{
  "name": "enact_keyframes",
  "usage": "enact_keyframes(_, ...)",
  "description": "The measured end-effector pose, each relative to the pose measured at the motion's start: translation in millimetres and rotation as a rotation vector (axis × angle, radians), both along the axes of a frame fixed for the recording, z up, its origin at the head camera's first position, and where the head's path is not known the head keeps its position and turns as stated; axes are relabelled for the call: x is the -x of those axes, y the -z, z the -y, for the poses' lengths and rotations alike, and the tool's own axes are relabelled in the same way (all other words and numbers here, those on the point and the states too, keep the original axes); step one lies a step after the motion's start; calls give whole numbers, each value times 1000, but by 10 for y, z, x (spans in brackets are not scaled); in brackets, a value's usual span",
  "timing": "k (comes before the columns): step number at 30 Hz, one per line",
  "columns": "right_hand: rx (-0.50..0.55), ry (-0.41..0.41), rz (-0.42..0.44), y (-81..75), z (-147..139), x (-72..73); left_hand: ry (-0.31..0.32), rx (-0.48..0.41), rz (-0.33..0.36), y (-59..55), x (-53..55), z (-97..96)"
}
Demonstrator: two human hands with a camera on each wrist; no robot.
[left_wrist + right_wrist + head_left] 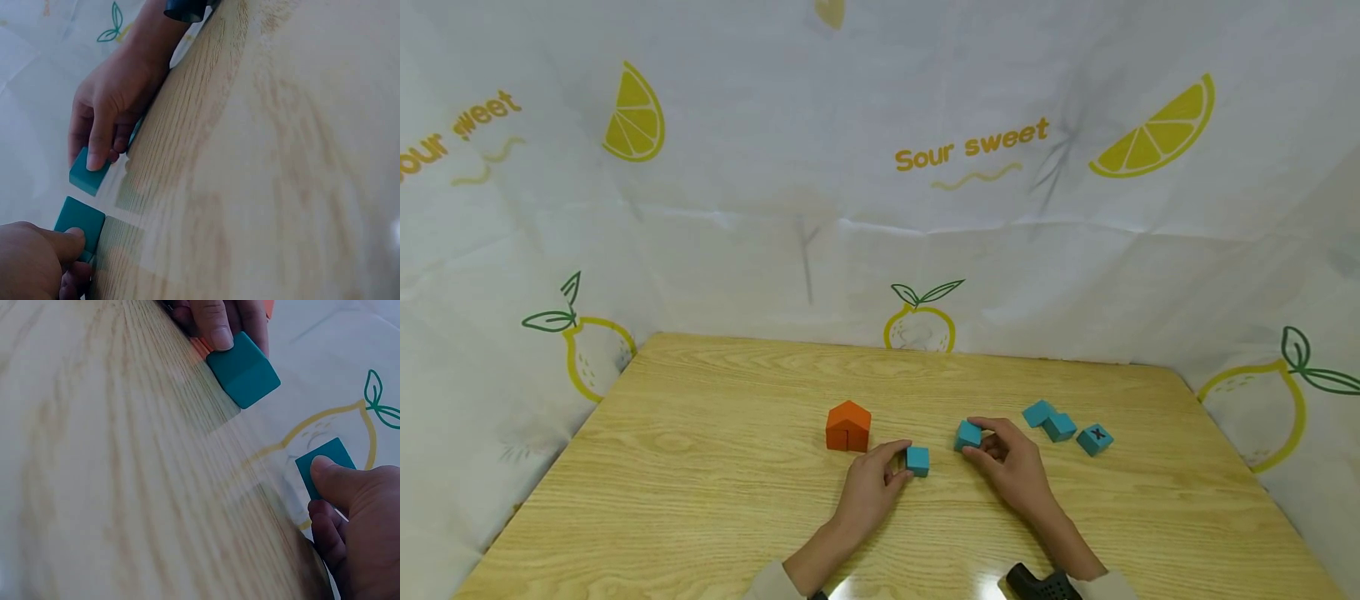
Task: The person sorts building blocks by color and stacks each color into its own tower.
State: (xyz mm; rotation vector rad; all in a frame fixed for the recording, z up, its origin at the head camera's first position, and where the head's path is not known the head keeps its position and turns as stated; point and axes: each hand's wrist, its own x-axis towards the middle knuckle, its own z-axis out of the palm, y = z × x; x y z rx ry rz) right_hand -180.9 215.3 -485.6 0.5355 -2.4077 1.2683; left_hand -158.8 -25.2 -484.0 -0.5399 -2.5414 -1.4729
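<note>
Between thumb and fingers my left hand (pixel 868 490) pinches a blue block (pixel 917 462) near the middle of the table. To its right, my right hand (pixel 1015 468) pinches another blue block (pixel 967 436), held slightly tilted. A gap separates the two blocks. In the left wrist view the left hand's block (pixel 81 224) stands closest, with the right hand's block (pixel 89 172) beyond it. The right wrist view shows the left hand's block (pixel 244 370) at the top and the right hand's block (pixel 325 467) under the thumb.
Orange blocks (pixel 848 427) form a small house shape left of the hands. Right of my right hand lie more blue blocks (pixel 1060 427), and one blue block (pixel 1095 439) bears a dark X. A white printed cloth (pixel 850 250) hangs behind the wooden table (pixel 700 500).
</note>
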Motion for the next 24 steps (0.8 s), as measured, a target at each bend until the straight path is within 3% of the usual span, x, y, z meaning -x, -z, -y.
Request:
enact_keyframes(10,-12,-8,22,-8,28,-18,4,7,3,11,-5,-2)
enact_keyframes(17,-23,-45,-10,-20,62,-38,2,7,4,19,2,3)
enact_keyframes(24,12,-102,-4,-236,187,-149,2,12,-11,23,7,4)
